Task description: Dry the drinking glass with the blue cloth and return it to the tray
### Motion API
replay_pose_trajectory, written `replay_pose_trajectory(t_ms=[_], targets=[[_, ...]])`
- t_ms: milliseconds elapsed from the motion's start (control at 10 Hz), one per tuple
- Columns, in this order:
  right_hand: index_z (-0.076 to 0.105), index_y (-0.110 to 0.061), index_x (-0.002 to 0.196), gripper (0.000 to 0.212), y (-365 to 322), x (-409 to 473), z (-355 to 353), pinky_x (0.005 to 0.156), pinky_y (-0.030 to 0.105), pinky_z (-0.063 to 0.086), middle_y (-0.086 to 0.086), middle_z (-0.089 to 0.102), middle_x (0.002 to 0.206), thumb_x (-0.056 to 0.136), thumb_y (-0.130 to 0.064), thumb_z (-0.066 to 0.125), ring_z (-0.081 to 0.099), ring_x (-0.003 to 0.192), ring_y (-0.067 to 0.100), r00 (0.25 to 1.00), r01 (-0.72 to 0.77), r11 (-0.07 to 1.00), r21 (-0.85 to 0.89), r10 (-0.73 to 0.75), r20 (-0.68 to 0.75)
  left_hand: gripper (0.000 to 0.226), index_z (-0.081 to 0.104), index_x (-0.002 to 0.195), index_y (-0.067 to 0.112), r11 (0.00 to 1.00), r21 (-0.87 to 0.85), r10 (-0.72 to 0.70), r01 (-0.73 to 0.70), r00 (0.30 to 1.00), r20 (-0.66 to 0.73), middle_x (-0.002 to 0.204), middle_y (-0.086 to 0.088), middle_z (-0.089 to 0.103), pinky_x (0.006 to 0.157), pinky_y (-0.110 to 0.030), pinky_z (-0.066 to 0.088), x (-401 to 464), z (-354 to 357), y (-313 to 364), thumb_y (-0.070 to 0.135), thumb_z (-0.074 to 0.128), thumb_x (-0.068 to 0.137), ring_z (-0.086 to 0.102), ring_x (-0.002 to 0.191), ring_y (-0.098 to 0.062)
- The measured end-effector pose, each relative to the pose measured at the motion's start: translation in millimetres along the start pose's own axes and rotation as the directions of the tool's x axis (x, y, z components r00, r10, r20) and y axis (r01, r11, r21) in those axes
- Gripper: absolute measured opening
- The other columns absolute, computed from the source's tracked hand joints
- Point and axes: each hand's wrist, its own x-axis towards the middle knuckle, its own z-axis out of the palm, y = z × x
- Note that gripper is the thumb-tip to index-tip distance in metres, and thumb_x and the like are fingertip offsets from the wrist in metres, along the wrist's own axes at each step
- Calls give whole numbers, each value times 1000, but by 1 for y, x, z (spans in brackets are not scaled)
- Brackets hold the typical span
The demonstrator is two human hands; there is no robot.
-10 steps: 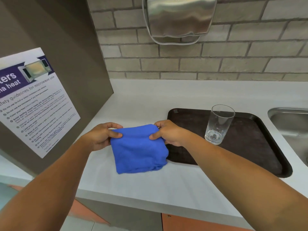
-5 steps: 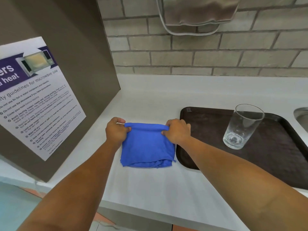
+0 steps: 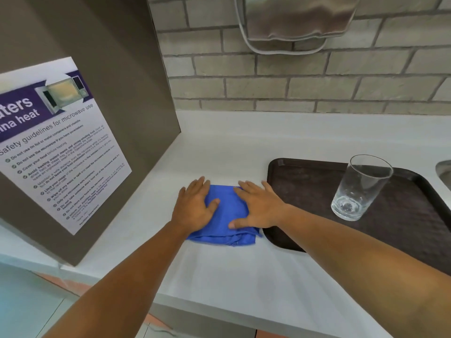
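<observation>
Both hands lie flat, fingers spread, palms down on the folded blue cloth (image 3: 228,215), gripping nothing. The left hand (image 3: 195,206) covers the cloth's left part, its fingertips reaching past the far edge onto the white desk (image 3: 219,276). The right hand (image 3: 258,208) presses the cloth's right part, thumb pointing toward the near edge. The cloth rests on the desk just beside the left rim of the dark brown tray (image 3: 305,191), its near right corner touching or almost touching that rim.

The drinking glass (image 3: 361,187) stands upright on the tray, well apart from both hands, clear and empty-looking, with its mouth up.

Left of the cloth, a grey panel carries a microwave safety poster (image 3: 61,142). Behind the desk runs a pale brick wall (image 3: 292,86), with a metallic wall unit (image 3: 297,18) mounted high on it. A steel sink (image 3: 445,172) edge shows at the far right.
</observation>
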Motion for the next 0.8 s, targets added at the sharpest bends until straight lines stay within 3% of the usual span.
replay_pose_trajectory(t_ms=[100, 200, 500, 800], targets=[[-7, -11, 159, 142, 1, -5, 4, 119, 58, -14, 7, -10, 169, 60, -94, 50, -16, 154, 21, 987, -68, 996, -53, 75, 145, 86, -4, 154, 15, 986, 109, -147, 123, 956, 255, 163, -2, -8, 118, -49, -5, -3, 12, 2, 65, 29, 92, -9, 148, -18], [-11, -9, 158, 150, 1, -4, 5, 118, 60, -15, 6, -11, 170, 54, -95, 54, -17, 154, 21, 978, -91, 993, -71, 103, 179, 93, -12, 152, 15, 971, 177, -207, 159, 934, 293, 162, -1, -15, 117, -52, -5, -5, 20, 1, 72, 23, 88, -14, 147, -17], [-9, -14, 159, 148, -1, -2, 0, 118, 61, -15, 3, -10, 170, 54, -93, 58, -15, 154, 21, 974, -112, 993, -44, 119, 194, 94, -12, 152, 16, 963, 216, -226, 163, 923, 312, 162, 0, -15, 117, -54, -5, -5, 14, 6, 75, 21, 86, -14, 147, -17], [-6, -15, 160, 122, 3, -14, -11, 121, 55, -10, 4, -6, 170, 76, -79, 57, -8, 155, 19, 996, -77, 993, 94, 74, 43, 89, -6, 153, 14, 974, 140, -209, 177, 941, 265, 163, -2, -8, 118, -52, -5, -8, 3, 18, 68, 25, 90, -10, 148, -18]])
